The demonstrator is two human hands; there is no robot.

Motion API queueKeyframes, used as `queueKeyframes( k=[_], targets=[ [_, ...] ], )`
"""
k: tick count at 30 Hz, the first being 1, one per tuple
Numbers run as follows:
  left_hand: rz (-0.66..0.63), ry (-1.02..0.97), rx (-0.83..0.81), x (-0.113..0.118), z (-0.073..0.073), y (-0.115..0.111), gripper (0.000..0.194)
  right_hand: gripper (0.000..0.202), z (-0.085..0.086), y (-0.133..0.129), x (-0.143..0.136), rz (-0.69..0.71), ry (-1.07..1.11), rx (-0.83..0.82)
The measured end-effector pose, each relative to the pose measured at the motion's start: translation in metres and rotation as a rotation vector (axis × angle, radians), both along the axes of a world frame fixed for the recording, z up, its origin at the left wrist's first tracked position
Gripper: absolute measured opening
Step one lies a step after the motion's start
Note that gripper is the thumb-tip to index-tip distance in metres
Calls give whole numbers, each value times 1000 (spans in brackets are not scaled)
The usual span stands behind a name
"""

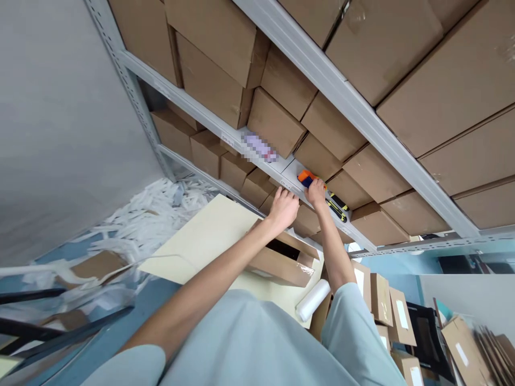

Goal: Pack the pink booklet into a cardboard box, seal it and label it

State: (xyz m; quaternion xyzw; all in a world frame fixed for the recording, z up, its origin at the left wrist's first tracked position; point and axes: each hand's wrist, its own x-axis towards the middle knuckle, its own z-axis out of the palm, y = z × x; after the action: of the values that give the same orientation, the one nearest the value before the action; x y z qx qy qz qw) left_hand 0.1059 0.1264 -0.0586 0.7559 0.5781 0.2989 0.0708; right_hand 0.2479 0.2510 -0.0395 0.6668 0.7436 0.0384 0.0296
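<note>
My right hand point(316, 192) reaches onto the metal shelf edge point(287, 170), its fingers wrapped round part of an orange and dark blue tool point(306, 178). Two black and yellow cutters point(338, 206) lie on the shelf just right of that hand. My left hand point(284, 206) is at the lower side of the shelf beam, fingers bent; whether they hold anything is hidden. Below my hands, a long cardboard box point(281, 262) with a dark opening rests on a cream table point(193, 236). A white roll point(313, 300) lies beside the box.
Cardboard boxes point(276, 120) fill the shelves above and behind my hands. White scrap point(145, 214) is heaped on the blue floor at left, near black metal bars point(28, 327). More boxes point(400, 316) and a black chair point(428, 340) stand at lower right.
</note>
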Motion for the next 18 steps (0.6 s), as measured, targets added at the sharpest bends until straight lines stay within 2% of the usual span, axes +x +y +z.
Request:
queueKeyframes(
  k=[3, 6, 9, 12, 15, 18],
  targets=[
    [5, -35, -80, -8, -15, -21, 30, 50, -3, 8, -3, -56, 14, 18],
    [8, -69, -139, -14, -25, -38, 30, 57, -3, 17, -4, -113, 36, -36],
    [0, -124, -148, -18, -31, -51, 29, 63, -2, 24, -1, -158, 37, -99],
    [16, -178, -142, -20, -31, -59, 27, 57, 4, 25, 3, -164, 56, -144],
    [33, -244, -152, -26, -28, -66, 30, 53, 11, 12, 6, -140, 99, -143],
    [31, -401, -131, -36, -26, -78, 37, 50, 8, -24, 7, -83, 201, -81]
  ],
)
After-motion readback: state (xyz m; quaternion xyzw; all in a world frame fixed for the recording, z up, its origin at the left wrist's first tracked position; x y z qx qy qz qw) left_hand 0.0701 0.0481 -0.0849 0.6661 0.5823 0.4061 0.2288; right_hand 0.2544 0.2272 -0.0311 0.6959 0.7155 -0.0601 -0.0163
